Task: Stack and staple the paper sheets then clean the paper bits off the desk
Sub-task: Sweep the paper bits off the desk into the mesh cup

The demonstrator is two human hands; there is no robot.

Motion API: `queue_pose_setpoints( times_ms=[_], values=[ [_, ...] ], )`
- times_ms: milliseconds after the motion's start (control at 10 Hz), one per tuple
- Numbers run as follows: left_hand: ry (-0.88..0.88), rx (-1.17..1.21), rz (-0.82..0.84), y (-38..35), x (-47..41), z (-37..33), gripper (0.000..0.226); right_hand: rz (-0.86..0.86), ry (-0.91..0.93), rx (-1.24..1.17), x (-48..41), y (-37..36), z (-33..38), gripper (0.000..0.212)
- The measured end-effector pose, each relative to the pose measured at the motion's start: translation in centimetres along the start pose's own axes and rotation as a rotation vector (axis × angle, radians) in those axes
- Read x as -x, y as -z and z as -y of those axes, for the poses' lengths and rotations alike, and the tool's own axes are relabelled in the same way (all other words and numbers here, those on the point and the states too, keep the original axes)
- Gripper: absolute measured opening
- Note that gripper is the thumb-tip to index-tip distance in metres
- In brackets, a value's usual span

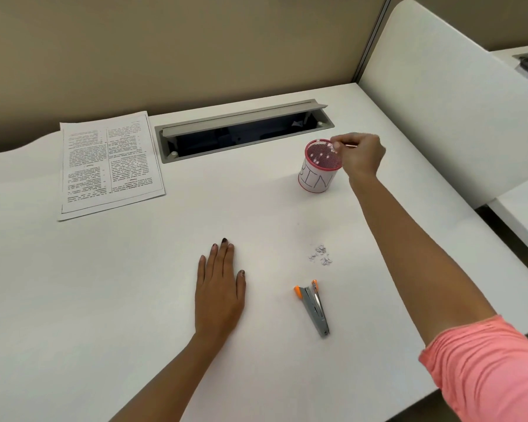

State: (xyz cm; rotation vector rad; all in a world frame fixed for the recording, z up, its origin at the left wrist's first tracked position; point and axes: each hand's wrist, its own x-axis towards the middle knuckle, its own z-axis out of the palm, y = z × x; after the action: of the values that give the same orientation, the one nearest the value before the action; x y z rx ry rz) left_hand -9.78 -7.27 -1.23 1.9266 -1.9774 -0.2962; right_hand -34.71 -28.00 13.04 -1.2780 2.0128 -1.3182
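Observation:
A stack of printed paper sheets (pixel 110 166) lies flat at the back left of the white desk (pixel 104 300). A small pink mesh cup marked BIN (pixel 317 175) stands at the back right. My right hand (pixel 358 155) hovers over the cup's right rim, fingertips pinched together, with small paper bits at them and falling into the cup. A little heap of paper bits (pixel 321 255) lies on the desk nearer me. A grey and orange stapler (pixel 315 307) lies in front of that heap. My left hand (pixel 221 287) rests flat on the desk, fingers straight.
An open cable tray slot (pixel 244 132) with a raised grey lid runs along the back of the desk. A white curved partition panel (pixel 439 102) stands at the right edge. A beige wall panel rises behind the desk.

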Motion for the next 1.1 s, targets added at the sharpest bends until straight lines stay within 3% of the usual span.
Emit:
queue_pose_setpoints(
  times_ms=[200, 300, 500, 700, 900, 1000, 1100],
  values=[
    [0.003, 0.0, 0.008, 0.0, -0.1, -0.1, 0.058, 0.009, 0.274, 0.233, -0.3, -0.6, -0.3, 0.022],
    [0.003, -0.008, 0.009, 0.1, 0.0, 0.0, 0.058, -0.043, 0.289, 0.199, 1.3, 0.1, -0.2, 0.024],
    [-0.001, -0.008, -0.002, 0.1, 0.0, -0.1, 0.057, 0.022, 0.11, 0.03, 7.1, 1.7, -2.8, 0.029],
    [-0.001, -0.014, 0.0, 0.1, -0.1, -0.2, 0.057, 0.175, 0.144, 0.193, 13.3, 2.7, -8.8, 0.043],
    [-0.004, -0.011, 0.0, 0.2, 0.0, -0.2, 0.057, 0.136, 0.142, 0.27, 16.7, 3.5, -10.5, 0.056],
    [-0.002, -0.012, 0.005, 0.2, 0.0, -0.2, 0.057, 0.193, 0.049, 0.331, 18.0, 4.0, -11.4, 0.071],
    [-0.001, -0.016, 0.005, 0.2, -0.1, -0.2, 0.057, 0.465, 0.115, 0.389, 18.9, 4.0, -12.5, 0.079]
  ],
)
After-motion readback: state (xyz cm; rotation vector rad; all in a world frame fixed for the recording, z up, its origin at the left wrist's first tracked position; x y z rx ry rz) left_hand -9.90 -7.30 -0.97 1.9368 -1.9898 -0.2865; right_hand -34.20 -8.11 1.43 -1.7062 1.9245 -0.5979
